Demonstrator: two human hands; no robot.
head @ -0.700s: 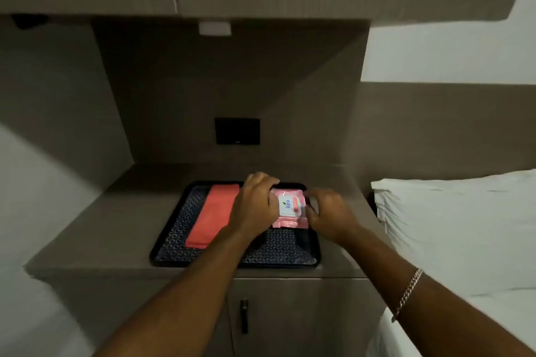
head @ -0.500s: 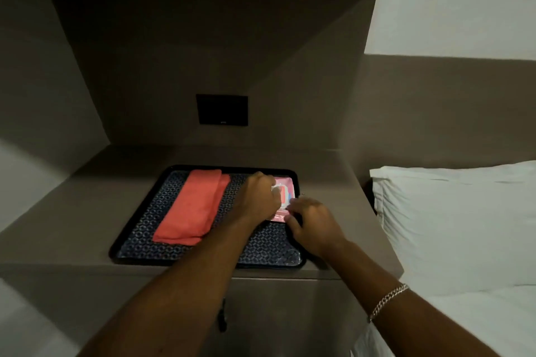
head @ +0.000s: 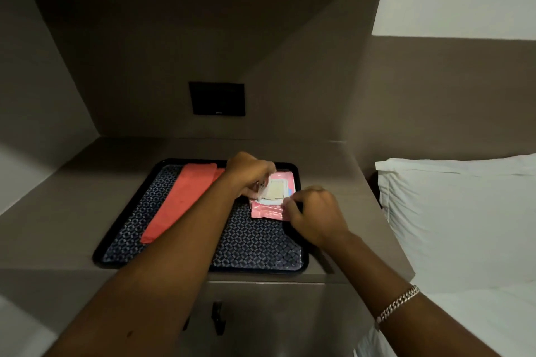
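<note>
A pink wet-wipe pack (head: 268,210) lies at the back right of a black patterned tray (head: 249,243) on the bedside counter. Its white lid flap (head: 262,190) is peeled up and the pale wipes inside (head: 275,191) show. My left hand (head: 249,174) pinches that flap from the left. My right hand (head: 314,213) rests on the tray's right side with curled fingers holding the pack's right edge. A folded coral cloth (head: 182,200) lies along the tray's left half.
The tray sits on a brown counter (head: 58,211) in a recessed niche with a dark wall panel (head: 217,98) behind. A cabinet door handle (head: 217,317) is below. A bed with a white pillow (head: 458,211) adjoins on the right.
My left hand has peeled the pack's lid flap open, exposing the wipes. The camera has tilted down and closer. My right hand stays at the pack's right edge.
</note>
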